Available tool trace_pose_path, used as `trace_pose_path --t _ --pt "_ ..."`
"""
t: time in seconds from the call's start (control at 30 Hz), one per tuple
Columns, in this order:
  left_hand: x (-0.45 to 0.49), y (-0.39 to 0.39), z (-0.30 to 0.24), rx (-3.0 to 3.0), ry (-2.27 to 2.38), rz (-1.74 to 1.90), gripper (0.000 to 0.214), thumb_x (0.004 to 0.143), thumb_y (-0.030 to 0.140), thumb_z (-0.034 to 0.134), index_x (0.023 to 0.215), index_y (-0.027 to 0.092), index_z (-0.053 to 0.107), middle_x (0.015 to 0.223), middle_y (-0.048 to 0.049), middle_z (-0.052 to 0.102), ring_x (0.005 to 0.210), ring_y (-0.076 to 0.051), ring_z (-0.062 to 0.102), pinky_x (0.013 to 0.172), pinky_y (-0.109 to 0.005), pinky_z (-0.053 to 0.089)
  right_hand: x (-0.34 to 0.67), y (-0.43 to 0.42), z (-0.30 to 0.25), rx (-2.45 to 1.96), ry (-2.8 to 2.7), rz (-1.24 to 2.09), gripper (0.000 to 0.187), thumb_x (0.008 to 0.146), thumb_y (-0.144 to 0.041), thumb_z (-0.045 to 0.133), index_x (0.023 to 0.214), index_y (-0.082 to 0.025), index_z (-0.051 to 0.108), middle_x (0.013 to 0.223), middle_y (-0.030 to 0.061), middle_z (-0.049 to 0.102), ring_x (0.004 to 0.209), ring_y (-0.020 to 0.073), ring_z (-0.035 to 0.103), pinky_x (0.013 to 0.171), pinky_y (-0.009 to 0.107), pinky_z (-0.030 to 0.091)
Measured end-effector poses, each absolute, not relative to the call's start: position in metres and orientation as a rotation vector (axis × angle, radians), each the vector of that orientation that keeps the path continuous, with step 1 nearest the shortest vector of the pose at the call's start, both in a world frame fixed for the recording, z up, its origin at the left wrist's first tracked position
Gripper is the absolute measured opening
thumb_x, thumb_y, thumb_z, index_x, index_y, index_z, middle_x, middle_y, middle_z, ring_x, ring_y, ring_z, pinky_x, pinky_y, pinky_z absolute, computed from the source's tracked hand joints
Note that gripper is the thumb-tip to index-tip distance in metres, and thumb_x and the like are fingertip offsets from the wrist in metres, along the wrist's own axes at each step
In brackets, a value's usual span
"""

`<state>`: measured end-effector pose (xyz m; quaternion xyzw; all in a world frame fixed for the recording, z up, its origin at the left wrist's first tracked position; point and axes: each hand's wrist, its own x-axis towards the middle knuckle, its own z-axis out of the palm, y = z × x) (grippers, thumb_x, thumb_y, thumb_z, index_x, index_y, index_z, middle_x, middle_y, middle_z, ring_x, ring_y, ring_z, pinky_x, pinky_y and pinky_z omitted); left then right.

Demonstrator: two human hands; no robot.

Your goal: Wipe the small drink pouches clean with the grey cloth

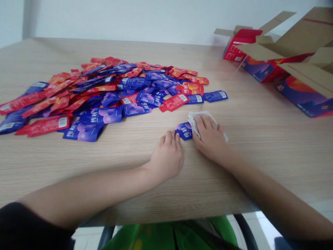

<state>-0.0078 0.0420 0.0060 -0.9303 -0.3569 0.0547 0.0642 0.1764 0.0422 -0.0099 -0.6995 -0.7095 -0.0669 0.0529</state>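
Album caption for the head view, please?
Left hand steadies a blue sachet, right hand presses white cloth on it, near heaped sachets.

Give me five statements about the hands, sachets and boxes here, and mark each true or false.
1. The right hand holds a white cloth over part of a blue sachet. True.
2. The left hand pinches a red sachet. False: it is at the blue sachet's left end.
3. The pile mixes red and blue sachets. True.
4. The boxes stand on the table's left. False: they're on the right.
5. Box flaps stand open. True.
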Motion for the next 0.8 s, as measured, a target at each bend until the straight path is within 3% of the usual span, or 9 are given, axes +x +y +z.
trace_pose_path --t 0.23,0.43,0.67,0.8 --pt "-0.008 0.042 0.009 -2.831 -1.056 0.108 0.053 0.092 0.027 0.040 0.129 -0.008 0.056 0.136 -0.0324 0.053 0.127 -0.041 0.050 0.097 -0.046 0.045 0.143 0.029 -0.009 -1.822 -2.402 -0.158 0.056 0.097 -0.038 0.033 0.146 -0.014 0.040 0.155 0.0169 0.037 0.140 0.0324 0.032 0.103 0.057 0.031" --pt "-0.008 0.042 0.007 -2.805 -1.080 0.176 0.065 0.093 0.029 0.042 0.142 -0.012 0.039 0.145 -0.0351 0.041 0.133 -0.042 0.045 0.100 -0.046 0.043 0.179 0.037 -0.009 -2.059 -2.188 -0.176 0.056 0.098 -0.039 0.030 0.147 -0.014 0.038 0.154 0.0186 0.040 0.139 0.0333 0.036 0.104 0.058 0.032" --pt "-0.008 0.042 0.008 -2.810 -1.084 0.178 0.065 0.092 0.029 0.043 0.142 -0.012 0.039 0.145 -0.0348 0.041 0.132 -0.041 0.046 0.099 -0.046 0.043 0.165 0.038 -0.012 -2.080 -2.175 -0.254 0.056 0.097 -0.038 0.031 0.145 -0.010 0.041 0.152 0.0227 0.040 0.137 0.0369 0.035 0.101 0.060 0.033" --pt "-0.009 0.043 0.009 -2.828 -1.062 0.118 0.056 0.092 0.028 0.041 0.133 -0.009 0.052 0.138 -0.0329 0.051 0.128 -0.040 0.049 0.097 -0.046 0.044 0.143 0.031 -0.011 -1.833 -2.376 -0.194 0.055 0.097 -0.036 0.033 0.145 -0.012 0.042 0.154 0.0200 0.039 0.138 0.0348 0.034 0.102 0.056 0.030"
